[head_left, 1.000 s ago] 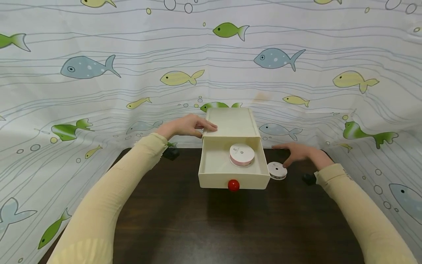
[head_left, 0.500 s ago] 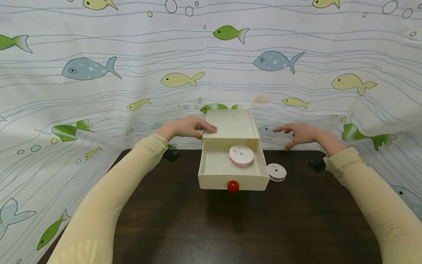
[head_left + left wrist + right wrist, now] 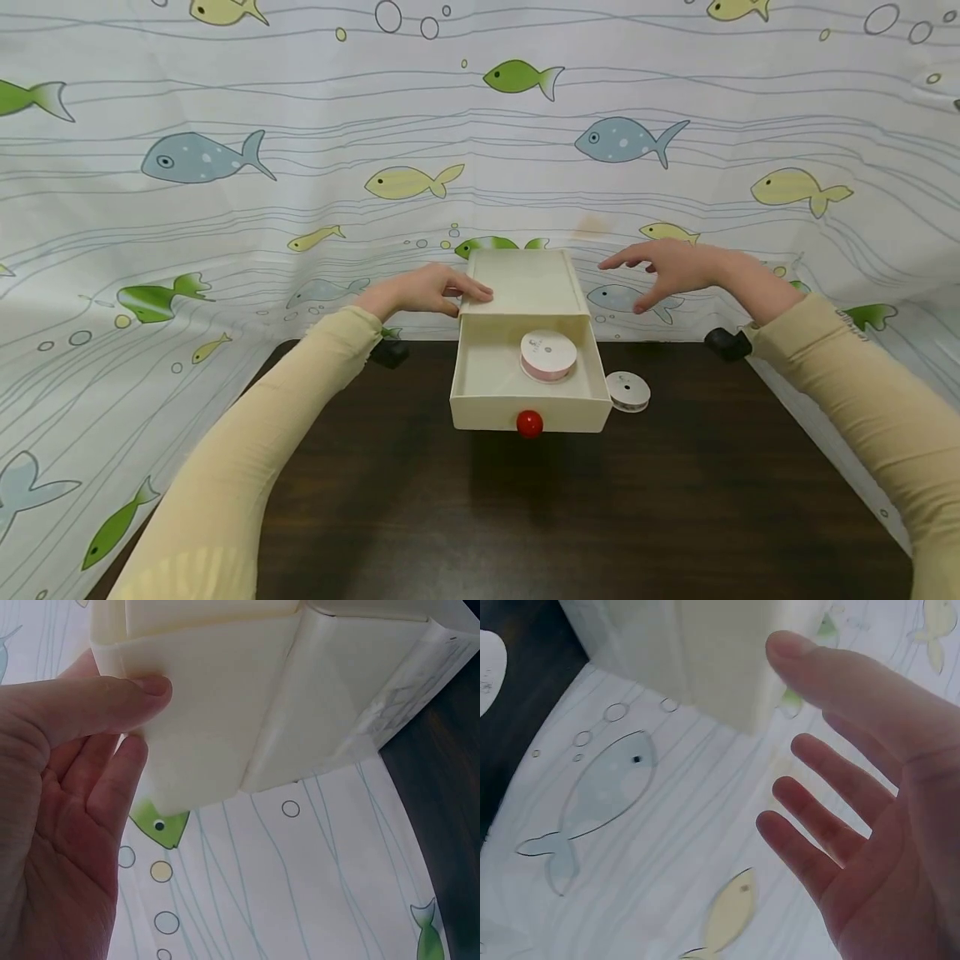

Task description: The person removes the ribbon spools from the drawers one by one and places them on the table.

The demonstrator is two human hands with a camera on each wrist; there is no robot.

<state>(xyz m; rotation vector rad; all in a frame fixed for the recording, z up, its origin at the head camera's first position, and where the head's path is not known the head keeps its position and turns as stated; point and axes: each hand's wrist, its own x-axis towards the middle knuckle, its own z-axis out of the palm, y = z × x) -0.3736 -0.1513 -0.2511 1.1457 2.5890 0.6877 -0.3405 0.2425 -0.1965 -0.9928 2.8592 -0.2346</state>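
Observation:
A cream drawer box (image 3: 517, 279) stands at the back of the table, its drawer (image 3: 487, 412) pulled out, with a red ball knob (image 3: 529, 424) in front. Inside the drawer lies a ribbon spool (image 3: 548, 354) with pink ribbon and white label. My left hand (image 3: 431, 290) grips the box's left upper edge; in the left wrist view its thumb (image 3: 146, 690) presses the cream wall. To the right of the box my right hand (image 3: 678, 267) is raised, fingers spread and holding nothing. In the right wrist view its thumb (image 3: 791, 649) overlaps the box's corner.
A second, flatter ribbon spool (image 3: 628, 392) lies on the dark wooden table (image 3: 525, 533), right beside the drawer's right front corner. A white fish-print curtain (image 3: 315, 117) hangs behind and along both sides.
My right hand has lifted from the flat spool, moving up and toward the box's upper right side. The spool stays on the table. My left hand keeps its grip on the box.

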